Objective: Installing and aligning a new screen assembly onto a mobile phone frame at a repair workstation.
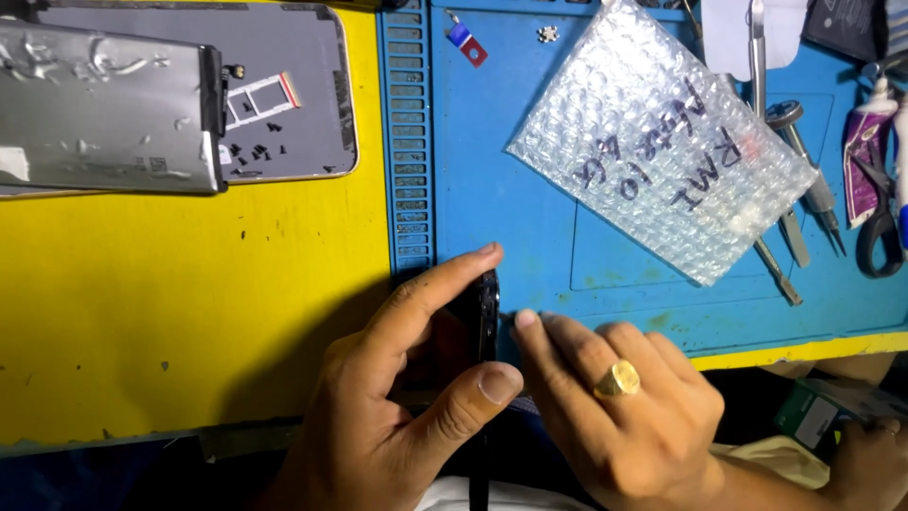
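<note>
Left hand (pixel 397 397) grip pinched on black phone (pixel 486 317), right hand (pixel 615 407) fingers on its edge, bubble-wrap pouch (pixel 662 142) beyond.

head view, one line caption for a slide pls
Left hand grips a black phone edge-on while right hand touches it, beside a bubble-wrap pouch.

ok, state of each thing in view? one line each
left hand: gripping the black phone, held on edge
right hand: fingers at the phone's edge, gold ring on
black phone: upright on its side at the mat's front edge
bubble-wrap pouch: lying flat on blue mat, handwriting up
back cover: off, inside up, small screws on it
SIM tray: out, resting on the cover
</note>
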